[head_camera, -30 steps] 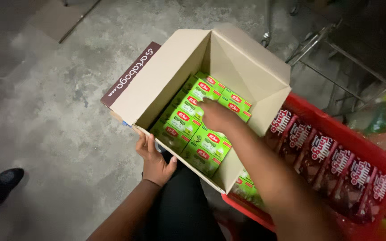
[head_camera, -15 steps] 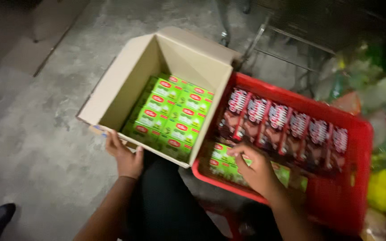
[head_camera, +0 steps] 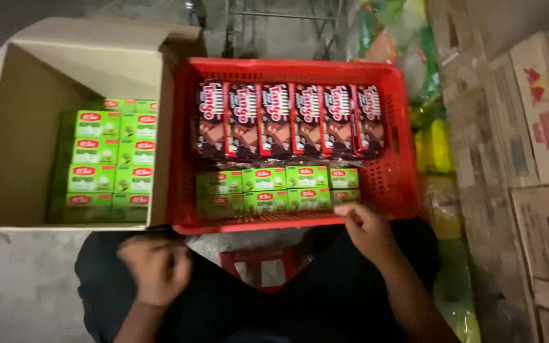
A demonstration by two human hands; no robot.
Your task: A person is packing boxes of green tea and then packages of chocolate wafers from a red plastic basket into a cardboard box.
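A: What's sitting in the red crate (head_camera: 401,184)?
B: Dark brown packets (head_camera: 290,121) lining its twelve o'clock side, small green boxes (head_camera: 277,188) filling the six o'clock side.
A: At nine o'clock?
B: More green boxes (head_camera: 106,168) lying inside the open cardboard carton (head_camera: 14,127).

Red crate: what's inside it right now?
The red crate holds a row of dark snack packs at the back and small green boxes in front. The right hand covers its near right corner, and anything beneath these is hidden.
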